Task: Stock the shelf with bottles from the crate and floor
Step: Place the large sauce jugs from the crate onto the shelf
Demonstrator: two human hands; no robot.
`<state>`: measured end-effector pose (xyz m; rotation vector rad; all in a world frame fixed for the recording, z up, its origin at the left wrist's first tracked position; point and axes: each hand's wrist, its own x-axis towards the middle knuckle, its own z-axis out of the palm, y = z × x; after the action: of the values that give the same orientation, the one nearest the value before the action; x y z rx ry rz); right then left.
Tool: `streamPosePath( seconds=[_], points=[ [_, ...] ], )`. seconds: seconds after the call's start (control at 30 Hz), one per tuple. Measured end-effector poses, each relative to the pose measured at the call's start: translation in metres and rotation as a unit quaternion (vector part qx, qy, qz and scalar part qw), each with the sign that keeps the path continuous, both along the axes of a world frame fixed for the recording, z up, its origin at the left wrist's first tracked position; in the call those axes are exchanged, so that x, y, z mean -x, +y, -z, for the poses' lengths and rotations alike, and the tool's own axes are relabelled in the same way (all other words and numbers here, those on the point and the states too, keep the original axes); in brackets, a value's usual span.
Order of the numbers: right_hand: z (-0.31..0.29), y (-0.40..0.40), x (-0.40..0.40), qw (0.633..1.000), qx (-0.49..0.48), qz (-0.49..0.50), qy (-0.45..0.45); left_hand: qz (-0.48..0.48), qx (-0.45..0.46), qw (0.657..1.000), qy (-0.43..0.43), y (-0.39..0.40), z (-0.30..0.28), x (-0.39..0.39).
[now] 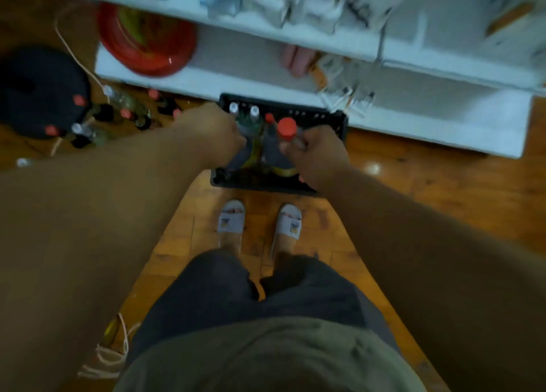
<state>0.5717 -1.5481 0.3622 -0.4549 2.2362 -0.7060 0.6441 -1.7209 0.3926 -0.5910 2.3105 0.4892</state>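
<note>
Hands are both down in the black crate [339, 125] on the wood floor, so we're at the grab-a-bottle stage. Right hand [317, 158] is curled around the neck of a red-capped bottle [287, 128]. Left hand [220, 131] is curled in among the dark bottles beside the two white-capped ones [244, 110], but it's too blurry to tell whether it's got hold of one. More bottles sit loose on the floor [130, 113] off to the left. Next move, I'd guess: lift straight up to clear the crate, then find a bare spot on the white shelf [236, 75] past the red bowl [147, 37].
</note>
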Motion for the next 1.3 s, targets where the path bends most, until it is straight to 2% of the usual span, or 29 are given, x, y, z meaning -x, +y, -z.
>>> streamPosePath(
  seconds=[0.1,0.23,0.37,0.53,0.73,0.9,1.07,1.3],
  points=[
    [-0.060,0.010,0.009,0.997,0.045,-0.017,0.067,0.053,0.012,0.998,0.034,0.001,-0.062,0.008],
    [-0.138,0.030,0.013,0.990,0.052,-0.010,0.131,0.102,0.064,0.986,0.111,0.014,-0.131,0.019],
    [-0.194,0.054,0.012,0.975,0.095,0.078,0.186,0.127,0.102,0.970,0.179,0.021,-0.185,0.025],
    [-0.255,0.078,0.025,0.936,0.153,0.201,0.244,0.153,0.114,0.951,0.244,0.040,-0.257,0.057],
    [-0.310,0.127,0.057,0.891,0.225,0.253,0.301,0.177,0.150,0.925,0.302,0.085,-0.331,0.098],
    [-0.343,0.184,0.106,0.885,0.273,0.228,0.299,0.164,0.147,0.922,0.317,0.144,-0.370,0.130],
    [-0.366,0.241,0.159,0.886,0.279,0.182,0.324,0.079,0.094,0.937,0.327,0.201,-0.378,0.168],
    [-0.370,0.285,0.222,0.876,0.291,0.214,0.318,-0.001,0.072,0.929,0.364,0.251,-0.385,0.222]
  ],
)
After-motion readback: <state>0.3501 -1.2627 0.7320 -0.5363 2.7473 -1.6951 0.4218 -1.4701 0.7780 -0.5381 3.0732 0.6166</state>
